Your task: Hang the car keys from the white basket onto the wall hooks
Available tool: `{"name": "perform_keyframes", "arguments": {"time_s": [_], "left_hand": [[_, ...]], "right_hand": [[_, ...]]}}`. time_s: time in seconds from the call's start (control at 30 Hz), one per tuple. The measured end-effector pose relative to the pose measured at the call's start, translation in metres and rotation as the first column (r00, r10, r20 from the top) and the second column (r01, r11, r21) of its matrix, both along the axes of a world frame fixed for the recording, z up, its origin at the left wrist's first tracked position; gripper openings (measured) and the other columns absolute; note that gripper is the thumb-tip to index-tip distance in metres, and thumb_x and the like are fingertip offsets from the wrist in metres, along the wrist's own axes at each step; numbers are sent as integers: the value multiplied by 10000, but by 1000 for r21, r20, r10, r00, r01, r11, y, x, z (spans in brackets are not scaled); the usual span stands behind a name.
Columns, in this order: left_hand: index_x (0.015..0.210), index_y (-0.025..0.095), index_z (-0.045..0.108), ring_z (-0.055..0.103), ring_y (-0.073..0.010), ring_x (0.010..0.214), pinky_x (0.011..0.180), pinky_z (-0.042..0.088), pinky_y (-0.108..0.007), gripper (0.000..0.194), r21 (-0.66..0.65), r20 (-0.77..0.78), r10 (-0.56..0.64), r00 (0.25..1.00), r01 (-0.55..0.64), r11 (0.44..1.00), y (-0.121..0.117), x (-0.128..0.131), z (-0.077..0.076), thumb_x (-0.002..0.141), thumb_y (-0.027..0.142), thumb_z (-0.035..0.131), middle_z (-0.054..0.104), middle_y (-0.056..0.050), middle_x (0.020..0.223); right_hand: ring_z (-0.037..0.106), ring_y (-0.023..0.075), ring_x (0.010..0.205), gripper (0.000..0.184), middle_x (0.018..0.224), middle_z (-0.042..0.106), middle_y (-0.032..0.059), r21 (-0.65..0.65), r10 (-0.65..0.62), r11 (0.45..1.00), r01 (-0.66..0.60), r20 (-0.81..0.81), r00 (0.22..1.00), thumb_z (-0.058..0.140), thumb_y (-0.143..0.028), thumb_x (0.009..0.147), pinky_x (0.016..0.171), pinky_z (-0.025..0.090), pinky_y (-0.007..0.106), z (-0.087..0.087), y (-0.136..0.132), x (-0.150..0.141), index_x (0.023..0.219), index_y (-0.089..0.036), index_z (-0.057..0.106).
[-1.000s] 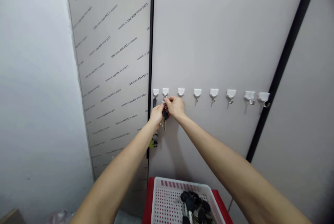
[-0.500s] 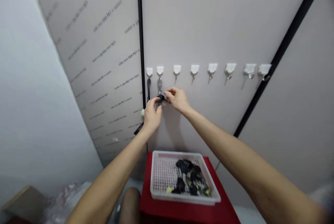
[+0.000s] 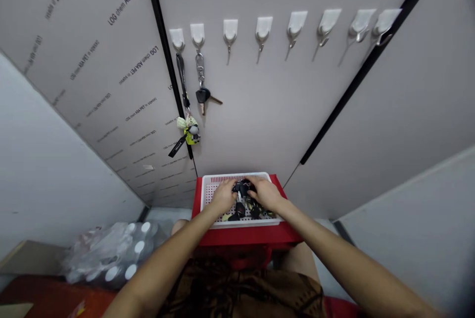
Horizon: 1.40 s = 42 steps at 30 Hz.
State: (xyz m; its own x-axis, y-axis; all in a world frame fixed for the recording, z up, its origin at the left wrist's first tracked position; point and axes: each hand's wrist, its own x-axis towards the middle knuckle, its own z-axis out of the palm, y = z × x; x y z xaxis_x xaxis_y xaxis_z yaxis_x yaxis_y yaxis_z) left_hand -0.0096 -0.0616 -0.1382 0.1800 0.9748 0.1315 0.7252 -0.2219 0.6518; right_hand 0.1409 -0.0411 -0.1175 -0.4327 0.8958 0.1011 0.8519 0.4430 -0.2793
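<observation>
My left hand and my right hand are down in a white perforated plastic basket, with their fingers meeting on a pile of black-headed keys. The fingers cover part of the pile, so I cannot tell whether either hand grips a key. Higher on the wall, a black-headed key on a metal ring hangs from the second of several white adhesive wall hooks. A dark strap with a yellow-and-black charm hangs from the first hook.
The basket stands on a red stool in front of my patterned clothing. A plastic-wrapped pack of white-capped bottles lies at lower left. Printed protective film covers the panel left of a black vertical strip.
Both hands have dropped from the hooks to the basket. The key now hangs free on the second hook, and the view has tilted further down, showing the whole basket and stool.
</observation>
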Motion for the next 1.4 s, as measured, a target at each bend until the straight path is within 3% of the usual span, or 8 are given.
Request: {"name": "perform_keyframes", "arguments": {"time_s": [0.1,0.2,0.43,0.57,0.7,1.0,1.27,1.4], "left_hand": [[974,151,441,422,-172,909,813,296,-291,386,-5,9,13,1000,-13,1000,4,0,-3,592,99,434,499,-73,965],[915,161,456,475,-145,746,697,358,-271,329,-70,47,54,997,-50,996,5,-4,-4,590,109,440,539,-38,799],[733,151,506,473,-99,651,637,369,-222,200,-65,190,179,965,-169,983,8,-8,-2,617,67,366,531,-6,674],[812,144,502,478,-102,704,679,373,-229,228,-46,199,113,973,-106,993,7,-8,-6,619,90,393,542,-25,760],[889,147,486,459,-122,805,752,346,-248,305,-14,119,45,992,-44,999,4,-7,-11,587,113,460,531,-39,874],[865,140,503,470,-123,713,693,363,-248,305,-44,27,133,991,-132,990,3,-7,-2,578,58,438,543,-31,751],[789,132,518,476,-85,629,636,381,-212,225,-121,293,281,914,-256,959,7,-8,2,603,53,419,529,-18,685],[746,141,510,476,-83,643,643,379,-213,180,-124,494,298,817,-273,954,12,-9,0,605,69,424,523,-10,678]], "right_hand": [[457,166,894,364,969,533,57,-21,65,998,-66,-41,997,437,-208,657,747,327,263,-6,0,-8,1020,-193,447],[471,144,843,283,893,559,42,-23,101,994,-104,-109,989,408,-172,670,750,320,244,-12,1,-13,939,-179,493],[462,127,696,119,720,530,29,32,-12,999,17,-149,989,400,-143,667,635,336,215,-9,1,-10,698,-164,513],[446,118,713,125,744,504,33,81,1,997,12,-148,989,392,-144,679,648,330,205,-4,3,-9,712,-158,512],[445,142,761,133,754,511,40,29,53,998,-54,25,998,428,-159,657,662,320,222,-4,5,-12,723,-173,543],[444,161,804,230,802,524,47,9,79,997,-80,76,994,485,-271,640,674,315,237,-9,8,-17,853,-200,534],[463,134,704,107,704,537,40,4,25,1000,-24,-42,999,440,-171,642,643,327,223,-10,7,-20,666,-159,543],[472,126,717,181,777,551,52,17,-6,1000,10,-215,977,403,-186,675,661,337,224,-6,6,-18,785,-154,543]]}}
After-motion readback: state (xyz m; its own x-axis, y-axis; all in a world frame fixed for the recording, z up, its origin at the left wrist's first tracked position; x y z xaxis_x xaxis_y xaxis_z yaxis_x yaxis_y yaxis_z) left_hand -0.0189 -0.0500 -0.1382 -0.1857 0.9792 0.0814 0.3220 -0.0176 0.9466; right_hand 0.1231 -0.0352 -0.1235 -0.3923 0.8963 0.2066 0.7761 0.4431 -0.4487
